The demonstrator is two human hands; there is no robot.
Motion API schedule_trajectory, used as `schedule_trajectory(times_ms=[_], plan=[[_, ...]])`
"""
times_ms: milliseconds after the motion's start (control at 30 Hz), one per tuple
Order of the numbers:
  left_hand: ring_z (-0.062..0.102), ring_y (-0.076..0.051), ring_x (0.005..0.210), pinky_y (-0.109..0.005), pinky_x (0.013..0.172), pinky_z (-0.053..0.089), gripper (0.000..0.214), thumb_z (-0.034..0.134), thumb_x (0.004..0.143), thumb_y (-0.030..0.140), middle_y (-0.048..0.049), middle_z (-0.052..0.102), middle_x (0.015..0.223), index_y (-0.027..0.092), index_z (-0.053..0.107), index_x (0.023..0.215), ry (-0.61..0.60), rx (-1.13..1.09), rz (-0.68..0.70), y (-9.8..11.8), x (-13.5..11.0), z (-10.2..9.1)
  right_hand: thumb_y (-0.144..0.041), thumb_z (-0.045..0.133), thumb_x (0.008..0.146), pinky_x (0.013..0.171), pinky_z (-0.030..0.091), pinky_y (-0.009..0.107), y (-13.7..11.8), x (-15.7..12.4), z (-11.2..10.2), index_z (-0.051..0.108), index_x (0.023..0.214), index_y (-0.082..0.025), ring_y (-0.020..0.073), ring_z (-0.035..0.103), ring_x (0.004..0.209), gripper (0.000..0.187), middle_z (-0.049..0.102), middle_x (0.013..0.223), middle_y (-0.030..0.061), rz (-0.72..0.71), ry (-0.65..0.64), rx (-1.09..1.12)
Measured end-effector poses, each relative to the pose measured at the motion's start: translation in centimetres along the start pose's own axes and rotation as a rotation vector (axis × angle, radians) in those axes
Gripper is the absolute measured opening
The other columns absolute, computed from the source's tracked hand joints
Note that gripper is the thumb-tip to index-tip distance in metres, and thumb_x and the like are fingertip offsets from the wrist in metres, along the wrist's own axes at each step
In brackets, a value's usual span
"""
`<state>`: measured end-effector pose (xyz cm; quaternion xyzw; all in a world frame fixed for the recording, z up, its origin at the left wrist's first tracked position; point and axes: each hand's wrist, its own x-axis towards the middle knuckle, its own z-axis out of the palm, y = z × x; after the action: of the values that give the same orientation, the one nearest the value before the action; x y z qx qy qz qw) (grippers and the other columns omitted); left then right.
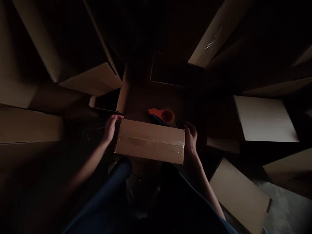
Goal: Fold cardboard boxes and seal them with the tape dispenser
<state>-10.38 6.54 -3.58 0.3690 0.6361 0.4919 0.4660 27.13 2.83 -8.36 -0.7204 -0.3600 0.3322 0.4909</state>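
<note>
A closed cardboard box with clear tape along its top seam lies crosswise in front of my knees. My left hand grips its left end, fingertips at the far corner. At the opposite end, my right hand is curled against the short side, with part of the fingers lost in shadow. Just beyond the box's far edge sits an orange and blue tape dispenser on a dark brown surface. Neither hand touches the dispenser.
Open cardboard cartons stand at the left. A taped carton rises at the far right, and a pale box sits nearer. Another box rests low on the right, by the grey floor. Deep shadow hides much of the back.
</note>
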Motion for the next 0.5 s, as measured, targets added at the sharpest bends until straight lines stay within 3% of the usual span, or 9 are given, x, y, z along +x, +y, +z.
schedule_trajectory(times_ms=[100, 200, 367, 500], plan=[[0.067, -0.020, 0.077, -0.031, 0.074, 0.051, 0.038, 0.055, 0.088, 0.054, -0.0041, 0.070, 0.073, 0.021, 0.063, 0.070, 0.069, -0.003, 0.011, 0.5, 1.6, -0.6, -0.049, 0.059, 0.083, 0.098, 0.046, 0.046, -0.6, 0.8, -1.1, 0.064, 0.112, -0.019, 0.0234, 0.060, 0.104, 0.042, 0.065, 0.107, 0.0060, 0.002, 0.106, -0.027], [0.061, -0.017, 0.066, -0.029, 0.068, 0.048, 0.043, 0.049, 0.091, 0.053, -0.0018, 0.063, 0.063, 0.023, 0.055, 0.061, 0.139, 0.008, 0.034, 0.4, 2.3, 0.7, -0.050, 0.056, 0.083, 0.100, 0.044, 0.046, -0.5, -0.2, -0.3, 0.063, 0.113, -0.020, 0.0245, 0.056, 0.110, 0.043, 0.061, 0.114, 0.0071, -0.041, 0.153, -0.065], [0.064, -0.018, 0.072, -0.030, 0.071, 0.047, 0.038, 0.057, 0.087, 0.053, -0.0020, 0.066, 0.067, 0.023, 0.057, 0.065, 0.129, 0.012, 0.026, -0.3, 2.0, 3.2, -0.054, 0.057, 0.084, 0.096, 0.047, 0.046, -0.3, -1.9, 1.8, 0.063, 0.112, -0.024, 0.0248, 0.057, 0.107, 0.042, 0.060, 0.113, 0.0066, -0.109, 0.056, -0.126], [0.066, -0.018, 0.078, -0.028, 0.070, 0.047, 0.032, 0.057, 0.086, 0.049, -0.0031, 0.069, 0.074, 0.022, 0.059, 0.069, 0.139, -0.006, 0.014, -0.2, 2.1, 2.0, -0.053, 0.061, 0.081, 0.102, 0.045, 0.048, -0.6, -0.4, 0.6, 0.062, 0.117, -0.024, 0.0265, 0.056, 0.113, 0.047, 0.057, 0.121, 0.0079, -0.137, 0.079, -0.153]])
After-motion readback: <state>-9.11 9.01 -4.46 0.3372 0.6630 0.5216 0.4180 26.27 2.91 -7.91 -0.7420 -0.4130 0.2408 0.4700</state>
